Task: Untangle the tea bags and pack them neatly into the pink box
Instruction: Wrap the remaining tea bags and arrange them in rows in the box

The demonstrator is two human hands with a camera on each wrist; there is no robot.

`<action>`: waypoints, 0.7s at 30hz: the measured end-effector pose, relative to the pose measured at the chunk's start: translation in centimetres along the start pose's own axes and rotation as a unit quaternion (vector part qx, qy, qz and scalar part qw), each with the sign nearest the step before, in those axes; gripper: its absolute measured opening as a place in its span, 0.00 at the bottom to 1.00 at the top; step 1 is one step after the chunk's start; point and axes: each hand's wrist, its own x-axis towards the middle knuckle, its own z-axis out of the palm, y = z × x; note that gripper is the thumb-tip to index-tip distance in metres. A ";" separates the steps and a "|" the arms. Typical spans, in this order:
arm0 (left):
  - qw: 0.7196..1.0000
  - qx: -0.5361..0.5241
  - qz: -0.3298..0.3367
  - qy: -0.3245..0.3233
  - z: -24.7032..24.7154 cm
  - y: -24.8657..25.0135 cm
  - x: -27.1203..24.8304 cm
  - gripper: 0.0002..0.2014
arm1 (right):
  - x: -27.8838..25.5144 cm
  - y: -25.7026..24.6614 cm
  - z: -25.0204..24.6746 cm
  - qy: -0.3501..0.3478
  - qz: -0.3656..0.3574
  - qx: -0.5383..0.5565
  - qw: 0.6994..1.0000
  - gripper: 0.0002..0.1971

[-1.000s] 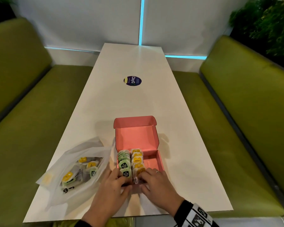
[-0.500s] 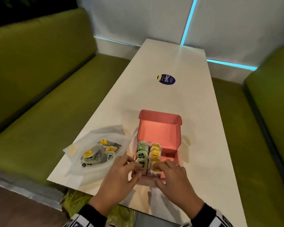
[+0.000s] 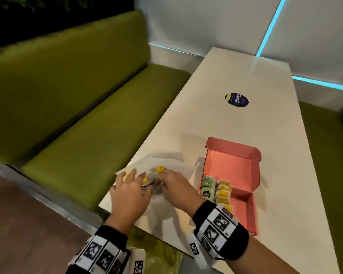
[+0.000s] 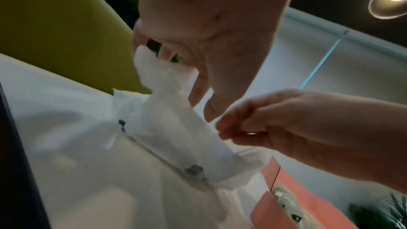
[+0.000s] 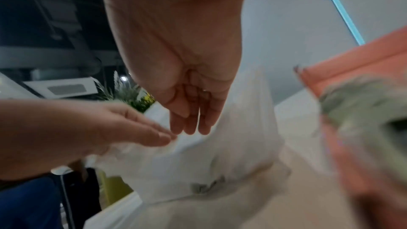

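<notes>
1. Tea bags [image 3: 150,179]: loose, tangled ones lie in the clear plastic bag [image 3: 166,161] on the table [image 3: 246,76], left of the pink box [image 3: 244,194].
2. Left hand [image 3: 130,192]: fingers spread over the bag's near side. The wrist view shows it pinching a fold of the bag film [image 4: 167,93], so that's its grip.
3. Right hand [image 3: 177,189]: fingertips drawn together at the yellow tag [image 3: 160,169]. Looks like a pinch on a tea bag, but it's too blurred to be sure.
4. Packed rows [image 3: 216,189]: green tags left, yellow right, at the box's near end. Far part is bare, lid [image 3: 233,153] up.
5. Step, I'd say: fetching the next bag. Next move needs one bag lifted free w/o dragging strings, then stood in a row.
6. Vs 0.5 s ago: both hands were at the box's near end; now both are over at the plastic bag.
</notes>
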 end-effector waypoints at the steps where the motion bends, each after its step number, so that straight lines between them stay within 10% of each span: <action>1: 1.000 -0.025 0.012 -0.009 0.1 -0.3 0.3 0.24 | 1.1 0.1 0.7 0.001 0.016 -0.004 1.000 0.16; 13: 0.992 -0.010 0.085 -0.088 -2.7 -0.6 1.8 0.29 | 5.8 1.1 3.5 0.037 0.238 -0.201 0.950 0.17; 21: 0.987 -0.002 0.110 -0.118 -3.7 -0.4 2.6 0.29 | 4.2 -0.4 1.2 -0.006 0.192 -0.217 0.957 0.16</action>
